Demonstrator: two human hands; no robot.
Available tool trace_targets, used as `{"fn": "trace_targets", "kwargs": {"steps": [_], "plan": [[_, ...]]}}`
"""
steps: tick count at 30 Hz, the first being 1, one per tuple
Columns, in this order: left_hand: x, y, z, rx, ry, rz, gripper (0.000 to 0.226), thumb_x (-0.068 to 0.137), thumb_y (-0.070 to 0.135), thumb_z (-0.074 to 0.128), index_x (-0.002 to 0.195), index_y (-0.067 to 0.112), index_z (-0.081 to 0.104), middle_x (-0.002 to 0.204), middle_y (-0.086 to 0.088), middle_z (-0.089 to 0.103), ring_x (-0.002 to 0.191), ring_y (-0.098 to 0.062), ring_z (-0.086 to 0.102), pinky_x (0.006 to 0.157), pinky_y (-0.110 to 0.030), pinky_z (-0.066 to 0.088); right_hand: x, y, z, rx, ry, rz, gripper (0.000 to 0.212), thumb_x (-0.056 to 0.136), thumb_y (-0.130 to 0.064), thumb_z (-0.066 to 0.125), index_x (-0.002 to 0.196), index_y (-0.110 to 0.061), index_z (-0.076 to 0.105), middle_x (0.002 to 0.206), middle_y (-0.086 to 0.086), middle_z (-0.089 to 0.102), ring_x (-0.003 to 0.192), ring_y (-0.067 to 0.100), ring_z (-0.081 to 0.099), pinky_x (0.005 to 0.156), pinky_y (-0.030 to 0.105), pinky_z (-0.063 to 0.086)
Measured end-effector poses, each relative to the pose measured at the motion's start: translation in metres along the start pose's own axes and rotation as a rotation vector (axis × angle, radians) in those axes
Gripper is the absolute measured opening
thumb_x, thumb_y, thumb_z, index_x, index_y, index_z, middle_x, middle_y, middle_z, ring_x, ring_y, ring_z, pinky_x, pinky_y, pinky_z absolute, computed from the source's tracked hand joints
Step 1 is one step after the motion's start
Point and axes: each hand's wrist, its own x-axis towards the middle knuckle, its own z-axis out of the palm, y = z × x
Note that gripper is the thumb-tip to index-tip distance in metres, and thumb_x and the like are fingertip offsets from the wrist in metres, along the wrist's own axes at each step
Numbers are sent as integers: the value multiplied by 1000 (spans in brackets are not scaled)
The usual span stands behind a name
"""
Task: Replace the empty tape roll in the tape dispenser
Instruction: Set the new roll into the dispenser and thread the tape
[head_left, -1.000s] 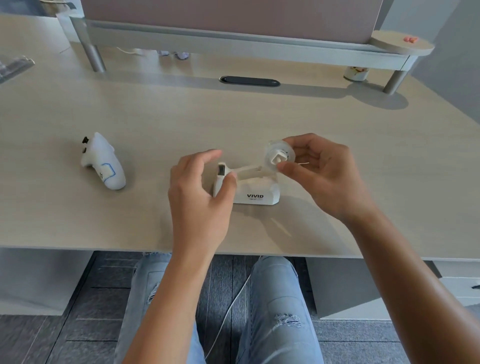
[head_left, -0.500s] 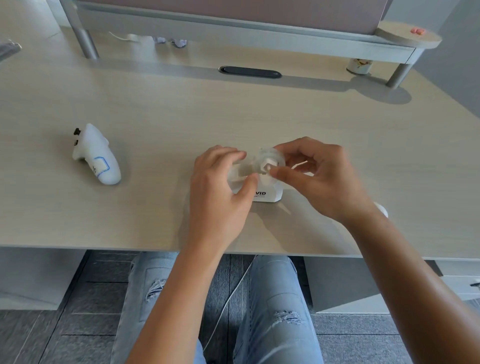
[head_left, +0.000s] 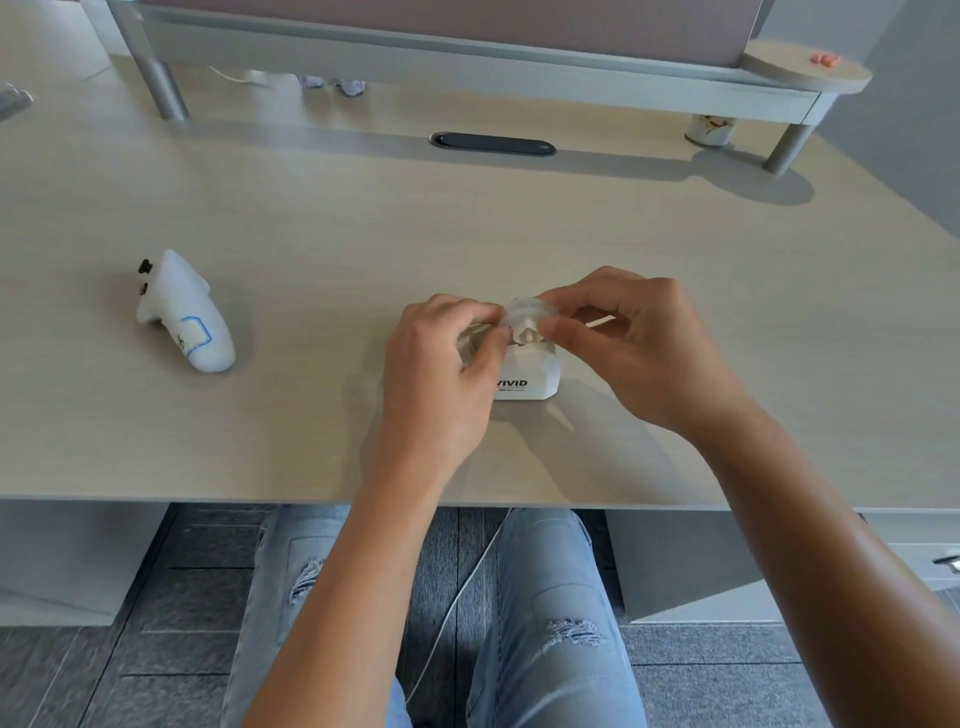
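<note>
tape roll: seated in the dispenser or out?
Cannot tell. The tape roll sits at the top of the dispenser, pinched by both hands, which hide the cradle.

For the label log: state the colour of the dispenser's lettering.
Black "VIVID" lettering on the white tape dispenser; head view.

Head-worn camera looks forward and down, near the desk (head_left: 311, 218).

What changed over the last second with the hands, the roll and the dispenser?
The left hand slid from the dispenser's cutter end toward the tape roll and now pinches at it alongside the right hand. The roll came down closer to the dispenser. Unchanged: the right hand's grip on the roll, the dispenser on the desk, the white controller.
</note>
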Motion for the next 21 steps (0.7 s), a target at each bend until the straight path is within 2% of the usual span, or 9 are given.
{"fn": "trace_targets", "kwargs": {"steps": [8,13,19,21], "plan": [[1,1,-1,20,-6,19,13,89,14,71,98,13,79,98,0,77,93,-23,69,82,-37,53,1,-1,-3,-73,-18,-29,14,93,-21,77,107,-20,81,99,-1,76,89,11,74,81,29,61],[-1,0,-5,25,-19,17,11,89,10,70,96,13,79,96,0,77,90,-20,66,74,-19,43,4,-5,-2,-166,-40,-107,14,94,-19,76,107,-19,81,97,1,76,86,13,73,80,29,60],[-1,-1,-7,21,-38,1,12,90,11,69,96,15,79,97,4,77,92,-15,65,75,-9,40,2,-7,1,-217,-34,-129,12,94,-18,76,105,-20,81,97,1,71,85,11,71,77,25,60],[-2,-1,-6,17,-37,-6,13,90,11,69,96,16,79,99,5,78,93,-15,66,77,-9,42,1,-8,2,-221,-29,-128,11,94,-18,76,104,-20,81,97,1,70,85,11,71,76,24,60]]}}
